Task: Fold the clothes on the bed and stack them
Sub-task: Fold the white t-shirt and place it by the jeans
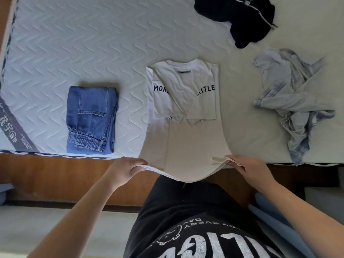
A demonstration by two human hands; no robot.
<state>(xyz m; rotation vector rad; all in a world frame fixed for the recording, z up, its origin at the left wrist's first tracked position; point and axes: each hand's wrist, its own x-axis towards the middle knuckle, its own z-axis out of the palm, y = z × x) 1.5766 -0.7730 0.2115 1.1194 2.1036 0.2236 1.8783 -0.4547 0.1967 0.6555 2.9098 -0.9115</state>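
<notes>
White T-shirt [186, 127]: bed's [74, 53] near edge, sleeves folded in; left hand [124, 169] and right hand [249, 169] each pinch a hem corner. Folded jeans [91, 120] beside, left. Risk: uneven lift skews fold, disturbing tucked sleeves

White T-shirt [186, 112] print: the folded-in sleeves cover the middle; only "MORE" and "ITTLE" show.
Left hand [124, 169] fingers: tucked under the shirt hem, out of sight.
Right hand [250, 169] fingers: tips hidden beneath the gathered hem.
Black garment [240, 17]: cut off by the top edge; its kind cannot be told.
Pale blue garment [296, 101]: crumpled, its shape unreadable.
Bed [74, 43] label: lettering on the grey band too small to read.
</notes>
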